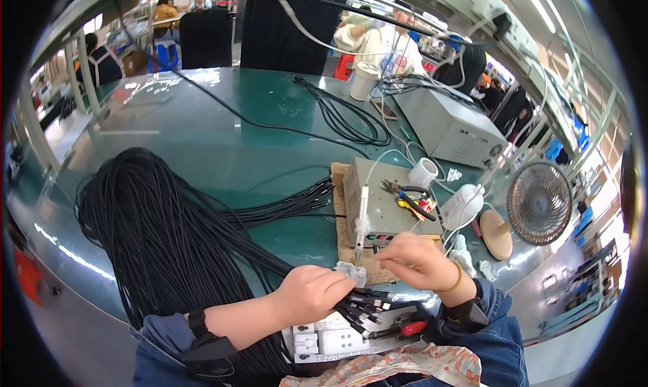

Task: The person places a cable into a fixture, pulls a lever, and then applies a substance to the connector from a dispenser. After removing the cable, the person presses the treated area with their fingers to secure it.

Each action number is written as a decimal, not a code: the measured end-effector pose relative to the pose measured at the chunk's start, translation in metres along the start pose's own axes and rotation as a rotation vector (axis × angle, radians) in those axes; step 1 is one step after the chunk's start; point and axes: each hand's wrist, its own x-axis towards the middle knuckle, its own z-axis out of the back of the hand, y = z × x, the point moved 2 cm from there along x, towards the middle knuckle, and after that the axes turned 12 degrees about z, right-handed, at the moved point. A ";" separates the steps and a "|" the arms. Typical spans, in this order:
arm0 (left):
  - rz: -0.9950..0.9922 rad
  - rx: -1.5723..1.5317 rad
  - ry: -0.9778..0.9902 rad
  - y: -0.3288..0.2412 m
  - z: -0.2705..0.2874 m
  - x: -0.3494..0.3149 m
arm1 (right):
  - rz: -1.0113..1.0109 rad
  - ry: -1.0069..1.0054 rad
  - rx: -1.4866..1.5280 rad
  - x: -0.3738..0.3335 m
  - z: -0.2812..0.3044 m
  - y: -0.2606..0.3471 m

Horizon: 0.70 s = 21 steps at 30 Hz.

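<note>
My left hand (309, 295) is closed over a bunch of black cables (359, 303), whose metal-tipped plug ends fan out past my fingers. Up and to the right, my right hand (420, 261) pinches thumb and fingers together beside a white pen-shaped tool (363, 215) standing tip down. Whatever lies in that pinch is too small to make out. A crumpled white tissue (352, 272) sits just beyond my left fingers. Below the plug ends is a white block with sockets (337, 341), and a red-handled tool (412, 328) lies to its right.
A large heap of black cables (152, 232) covers the left side of the green table (223, 154). Ahead stands a beige box (378, 184) with pliers (408, 199) and a tape roll (423, 172) on top. Rightward are a white bottle (462, 206) and a fan (538, 201).
</note>
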 end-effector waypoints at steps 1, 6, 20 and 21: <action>-0.003 0.013 0.032 0.001 -0.003 0.000 | -0.035 -0.001 0.037 -0.007 -0.005 -0.006; 0.067 0.115 0.235 0.007 -0.016 0.005 | 0.002 -0.063 0.290 -0.033 -0.026 -0.027; 0.065 0.143 0.368 0.011 -0.024 0.002 | -0.174 -0.240 0.422 -0.067 -0.044 -0.040; 0.107 0.121 0.397 0.015 -0.024 0.002 | -0.203 -0.239 0.469 -0.066 -0.044 -0.043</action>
